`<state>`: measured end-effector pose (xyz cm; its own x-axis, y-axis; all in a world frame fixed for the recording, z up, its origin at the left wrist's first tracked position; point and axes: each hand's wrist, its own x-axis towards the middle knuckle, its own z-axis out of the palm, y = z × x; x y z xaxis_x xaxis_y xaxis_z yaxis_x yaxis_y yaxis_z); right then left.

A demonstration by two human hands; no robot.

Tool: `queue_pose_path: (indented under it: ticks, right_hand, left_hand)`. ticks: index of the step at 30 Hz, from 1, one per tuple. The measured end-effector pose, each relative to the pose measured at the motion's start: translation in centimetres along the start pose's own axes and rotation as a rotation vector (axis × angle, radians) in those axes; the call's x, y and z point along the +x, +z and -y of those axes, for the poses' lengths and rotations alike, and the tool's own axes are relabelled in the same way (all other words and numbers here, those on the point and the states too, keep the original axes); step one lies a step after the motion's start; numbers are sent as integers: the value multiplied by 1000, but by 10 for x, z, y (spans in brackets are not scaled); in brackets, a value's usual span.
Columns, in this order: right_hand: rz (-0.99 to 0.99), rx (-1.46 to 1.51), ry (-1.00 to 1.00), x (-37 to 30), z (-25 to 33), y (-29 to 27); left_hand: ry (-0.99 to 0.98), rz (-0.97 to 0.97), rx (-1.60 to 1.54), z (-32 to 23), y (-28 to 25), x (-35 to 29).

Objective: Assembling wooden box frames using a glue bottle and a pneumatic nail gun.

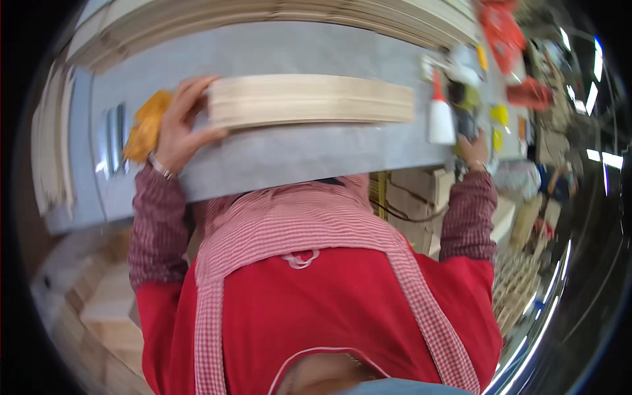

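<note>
A stack of pale wooden strips (313, 100) lies lengthwise across the grey worktable (283, 155). My left hand (183, 124) grips its left end, thumb at the near side and fingers at the far side. Beside that wrist sits a crumpled orange-yellow cloth (147, 126). At the table's right end, my right hand (474, 149) is closed round a dark grey and yellow-green tool (466, 122), whose exact kind is blurred. A white squeeze bottle with a red nozzle (441, 117) stands between the wood and that tool.
Long stacked wooden boards (263, 14) line the table's far edge, with more boards (56, 138) at the left. Red plastic bags (501, 36) and small yellow items (498, 114) are at the right. Wooden pieces (112, 303) lie low on the left; a dark cable (408, 214) hangs below the table.
</note>
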<state>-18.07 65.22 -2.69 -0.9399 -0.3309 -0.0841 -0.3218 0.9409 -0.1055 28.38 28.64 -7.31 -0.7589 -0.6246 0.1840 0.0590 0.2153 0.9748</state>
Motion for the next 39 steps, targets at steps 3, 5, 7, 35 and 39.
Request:
queue_pose_path:
  ticks: [3, 5, 7, 35, 39]
  right_hand:
    - [12, -46, -112, 36, -40, 32]
    - [-95, -134, 61, 45, -31, 37]
    - [-39, -89, 2, 47, 4, 34]
    - [863, 587, -465, -195, 324, -135]
    - [878, 533, -487, -191, 325, -136]
  left_hand:
    - [28, 33, 31, -2, -2, 3]
    - [61, 34, -13, 3, -4, 2]
    - [63, 35, 61, 5, -2, 1]
    - [206, -63, -104, 7, 17, 7]
    - [230, -64, -124, 6, 17, 9]
